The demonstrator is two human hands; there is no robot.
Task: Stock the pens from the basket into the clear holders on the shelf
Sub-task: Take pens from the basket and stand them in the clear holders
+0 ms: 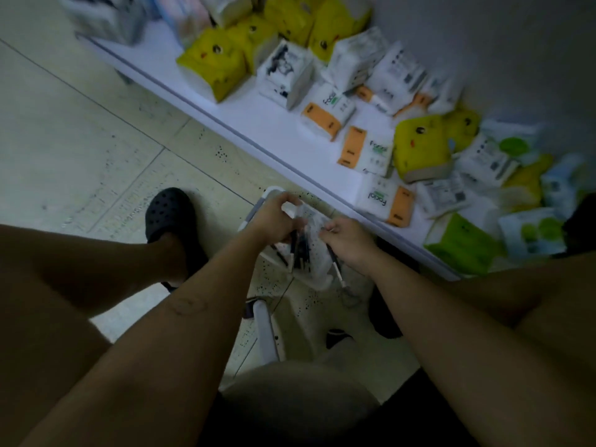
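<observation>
Low over the floor, both my hands hold a clear plastic pack of dark pens. My left hand grips its upper left end. My right hand pinches the right side, and one pen hangs down below it. Under the pack sits a white basket, mostly hidden by my hands and forearms. The frame is blurred, and no clear holders are in view.
A white bottom shelf runs diagonally from upper left to lower right, loaded with yellow, white, orange and green tissue packs. My left foot in a black clog stands on the tiled floor. A white bar lies near my knees.
</observation>
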